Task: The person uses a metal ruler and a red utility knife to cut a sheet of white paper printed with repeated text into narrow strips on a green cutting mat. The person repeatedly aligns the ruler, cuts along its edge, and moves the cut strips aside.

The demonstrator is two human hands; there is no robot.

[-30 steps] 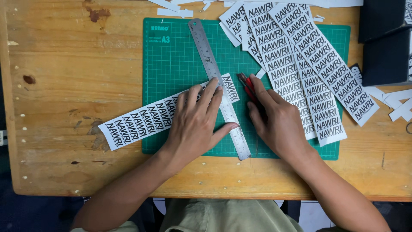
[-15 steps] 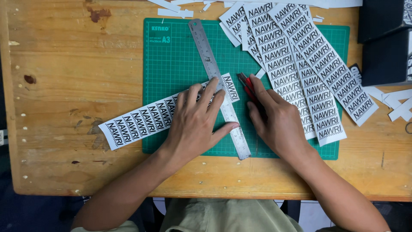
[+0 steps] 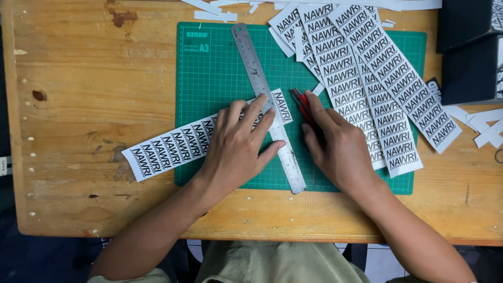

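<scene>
My left hand lies flat with fingers spread, pressing a steel ruler onto a long white printed paper strip on the green cutting mat. The ruler runs diagonally across the strip, and the strip's short end sticks out on the ruler's right side. My right hand is closed around a red and black utility knife, its tip just right of the ruler's edge near that strip end.
Several more printed strips fan out over the mat's right half. White paper offcuts lie at the right and along the far edge. Two black boxes stand at the top right. The wooden table stretches to the left.
</scene>
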